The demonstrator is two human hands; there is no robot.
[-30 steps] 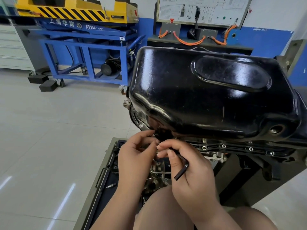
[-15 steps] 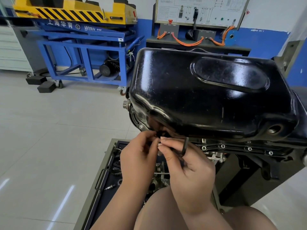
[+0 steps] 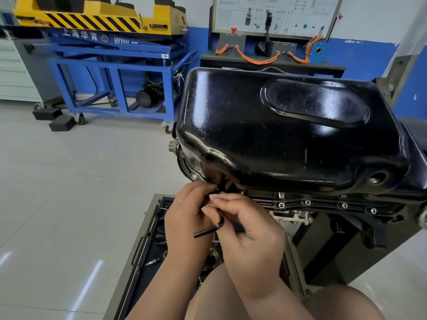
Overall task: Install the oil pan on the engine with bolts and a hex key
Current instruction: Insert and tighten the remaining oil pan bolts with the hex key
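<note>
We're at the near-left corner of the black oil pan, which sits on top of the engine. Our right hand pinches the black hex key at its bend, and the long arm juts left across our left hand. The left fingers curl in against the pan's flange, but we can't tell what they pinch. A row of bolts sits along the near flange. A tool tray lies on the floor below.
</note>
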